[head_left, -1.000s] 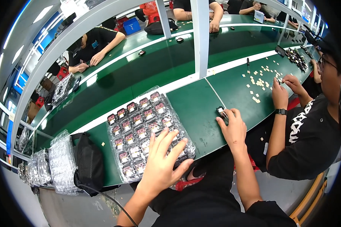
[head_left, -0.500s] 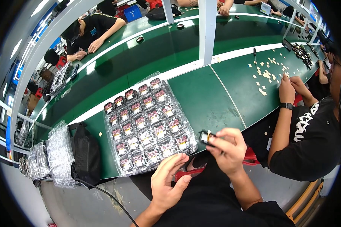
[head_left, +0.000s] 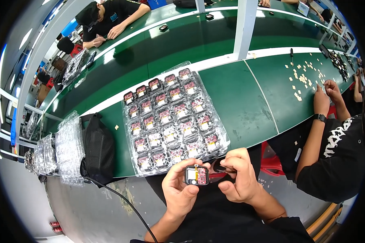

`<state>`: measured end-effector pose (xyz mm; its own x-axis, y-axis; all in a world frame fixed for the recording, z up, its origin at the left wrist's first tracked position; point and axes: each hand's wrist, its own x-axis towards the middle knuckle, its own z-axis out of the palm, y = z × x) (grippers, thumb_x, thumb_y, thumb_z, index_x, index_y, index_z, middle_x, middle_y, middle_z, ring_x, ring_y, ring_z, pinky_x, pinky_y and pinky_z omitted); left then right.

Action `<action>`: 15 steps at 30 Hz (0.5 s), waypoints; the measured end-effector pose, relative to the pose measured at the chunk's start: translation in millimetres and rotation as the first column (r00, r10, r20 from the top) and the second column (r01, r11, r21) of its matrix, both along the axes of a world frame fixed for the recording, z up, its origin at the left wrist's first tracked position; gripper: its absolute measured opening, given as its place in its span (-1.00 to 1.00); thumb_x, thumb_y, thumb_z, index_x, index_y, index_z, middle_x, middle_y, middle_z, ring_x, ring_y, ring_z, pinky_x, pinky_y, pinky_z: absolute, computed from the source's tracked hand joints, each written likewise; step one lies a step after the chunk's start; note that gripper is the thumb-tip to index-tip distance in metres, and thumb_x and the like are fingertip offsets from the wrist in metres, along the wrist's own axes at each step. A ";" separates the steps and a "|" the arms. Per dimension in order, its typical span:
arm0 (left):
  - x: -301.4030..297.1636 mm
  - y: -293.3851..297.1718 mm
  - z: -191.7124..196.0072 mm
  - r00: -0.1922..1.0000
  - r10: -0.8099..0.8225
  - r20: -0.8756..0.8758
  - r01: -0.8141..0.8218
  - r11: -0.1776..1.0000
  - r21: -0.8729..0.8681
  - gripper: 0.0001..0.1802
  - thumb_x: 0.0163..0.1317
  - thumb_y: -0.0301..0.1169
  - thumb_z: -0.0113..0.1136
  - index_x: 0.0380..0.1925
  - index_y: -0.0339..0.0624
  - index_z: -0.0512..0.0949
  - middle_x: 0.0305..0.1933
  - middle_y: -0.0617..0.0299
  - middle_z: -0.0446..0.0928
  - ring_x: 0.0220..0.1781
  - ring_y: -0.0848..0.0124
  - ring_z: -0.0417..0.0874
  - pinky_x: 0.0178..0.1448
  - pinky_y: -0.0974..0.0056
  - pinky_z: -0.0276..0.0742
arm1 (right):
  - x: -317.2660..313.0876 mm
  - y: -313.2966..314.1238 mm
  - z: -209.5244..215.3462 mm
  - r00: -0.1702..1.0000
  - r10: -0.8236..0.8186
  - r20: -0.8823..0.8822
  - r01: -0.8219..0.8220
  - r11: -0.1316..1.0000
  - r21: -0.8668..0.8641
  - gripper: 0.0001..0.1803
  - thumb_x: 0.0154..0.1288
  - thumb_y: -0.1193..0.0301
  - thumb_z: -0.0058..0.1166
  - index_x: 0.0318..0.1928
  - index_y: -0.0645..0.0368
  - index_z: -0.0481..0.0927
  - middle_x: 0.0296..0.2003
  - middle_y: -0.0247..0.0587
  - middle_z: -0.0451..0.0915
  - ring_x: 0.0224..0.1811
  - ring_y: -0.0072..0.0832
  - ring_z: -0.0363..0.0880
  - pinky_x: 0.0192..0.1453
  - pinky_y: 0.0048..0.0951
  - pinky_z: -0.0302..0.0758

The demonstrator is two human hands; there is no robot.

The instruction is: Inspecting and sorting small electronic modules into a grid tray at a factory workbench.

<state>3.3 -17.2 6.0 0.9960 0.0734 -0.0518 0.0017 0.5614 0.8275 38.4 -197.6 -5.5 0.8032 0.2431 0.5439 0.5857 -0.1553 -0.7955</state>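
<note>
My left hand [head_left: 178, 192] grips a small black watch case [head_left: 197, 175] by its edges, between thumb and fingers. The case's open side faces up, showing a red circuit board, a silvery block and a yellow strip. Just right of it is my right hand [head_left: 241, 178], its fingers curled around a dark, glossy piece [head_left: 220, 165] whose kind I cannot make out. Beyond both hands, a clear plastic tray [head_left: 226, 142] lies on the green table, with similar open watch cases [head_left: 165, 114] in rows.
A black bag [head_left: 98, 148] and stacked clear trays [head_left: 70, 150] stand left of the tray; a black cable [head_left: 127, 200] hangs by my left arm. A white post [head_left: 245, 30] rises beyond the table. At right, a co-worker [head_left: 332, 154] sits near scattered pale pieces [head_left: 304, 77] and a screwdriver [head_left: 291, 52].
The watch case has passed from my right hand to my left, which has closed on it. Both hands have come together. The whole view has shifted, the tray now appearing farther right.
</note>
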 end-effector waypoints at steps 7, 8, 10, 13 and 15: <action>-2.3 3.3 -9.3 0.996 0.061 0.064 -0.059 0.998 -0.035 -0.18 0.12 -0.21 0.65 0.25 -0.45 0.45 0.23 -0.06 0.56 0.26 0.11 0.68 0.39 0.13 0.56 | 9.2 6.0 15.8 0.959 -0.113 0.260 0.190 0.937 -0.292 -0.63 0.10 0.47 0.45 -0.05 0.24 0.73 -0.31 -0.31 0.62 -0.43 -0.44 0.65 -0.45 -0.42 0.58; -2.4 3.3 -9.2 0.996 0.058 0.063 -0.055 0.998 -0.037 -0.18 0.12 -0.21 0.65 0.25 -0.45 0.45 0.23 -0.06 0.56 0.26 0.11 0.68 0.39 0.13 0.56 | 9.1 5.8 14.7 0.959 -0.116 0.259 0.193 0.936 -0.294 -0.63 0.10 0.47 0.45 -0.05 0.24 0.73 -0.31 -0.31 0.62 -0.43 -0.44 0.65 -0.45 -0.42 0.58; -2.2 3.3 -8.7 0.997 0.054 0.060 -0.054 0.999 -0.006 -0.19 0.13 -0.23 0.65 0.25 -0.44 0.46 0.23 -0.05 0.55 0.27 0.11 0.67 0.40 0.12 0.55 | 10.0 5.5 11.1 0.922 -0.157 0.355 0.263 0.925 -0.274 -0.64 0.10 0.47 0.42 -0.04 0.23 0.73 -0.29 -0.30 0.65 -0.45 -0.48 0.63 -0.45 -0.46 0.54; -2.0 2.9 -8.0 0.997 0.023 0.070 -0.024 1.000 0.015 -0.21 0.14 -0.25 0.64 0.25 -0.43 0.46 0.24 -0.05 0.55 0.28 0.14 0.65 0.40 0.13 0.54 | 10.4 0.9 8.7 0.901 -0.120 0.416 0.266 0.912 -0.313 -0.64 0.05 0.47 0.41 -0.08 0.22 0.75 -0.27 -0.30 0.68 -0.48 -0.53 0.60 -0.47 -0.51 0.47; -2.4 2.8 -7.7 0.998 0.015 0.069 -0.016 1.000 0.017 -0.22 0.14 -0.26 0.64 0.25 -0.43 0.46 0.24 -0.06 0.54 0.28 0.14 0.65 0.40 0.13 0.54 | 10.4 1.9 11.0 0.896 -0.111 0.431 0.260 0.916 -0.305 -0.66 0.05 0.50 0.45 -0.11 0.24 0.74 -0.28 -0.27 0.68 -0.49 -0.50 0.60 -0.49 -0.49 0.45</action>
<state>1.0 -14.4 -1.7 0.9959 0.0888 0.0183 -0.0641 0.5463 0.8351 48.8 -195.7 5.5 0.5863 0.3434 0.7337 0.7714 -0.5133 -0.3762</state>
